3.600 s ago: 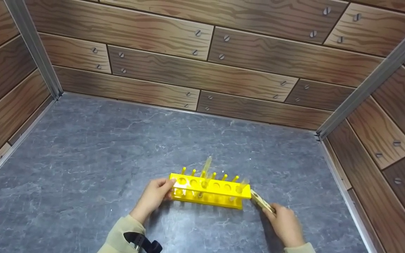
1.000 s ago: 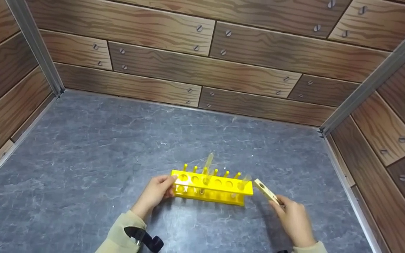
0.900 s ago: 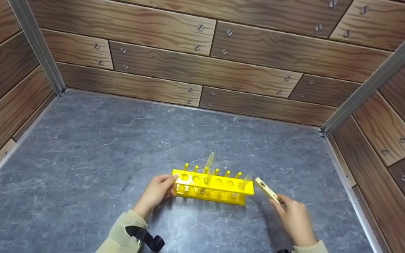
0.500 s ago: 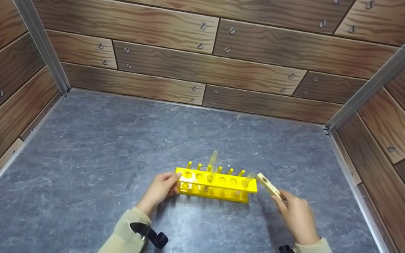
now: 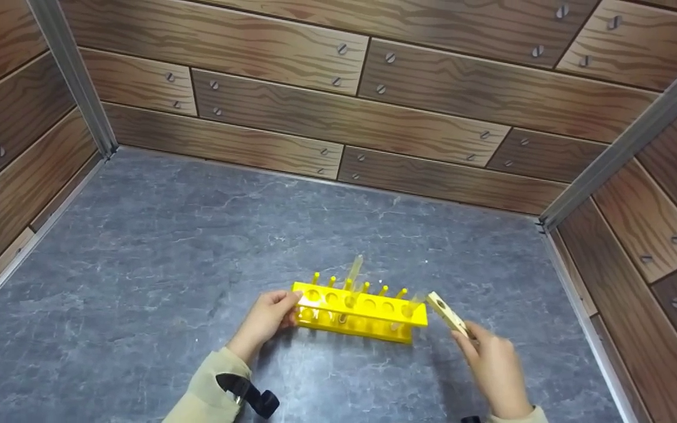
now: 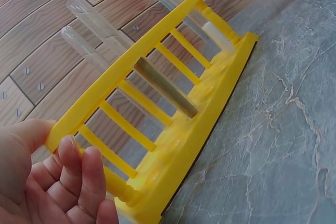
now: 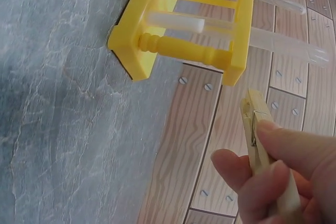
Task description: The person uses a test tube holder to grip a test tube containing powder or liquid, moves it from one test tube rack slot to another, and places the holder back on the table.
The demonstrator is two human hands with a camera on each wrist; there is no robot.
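Head feed, lower centre: I saw left hand [image 5: 265, 320] gripping yellow rack [image 5: 378, 314] by its left end; lower right, right hand [image 5: 494, 364] gripped wooden clamp [image 5: 448, 315] just beside.

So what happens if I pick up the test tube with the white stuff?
The test tube looks round, so it might roll if laid down. Its smooth, clear wall may feel slippery. The white stuff fills only its bottom, so it's probably light.
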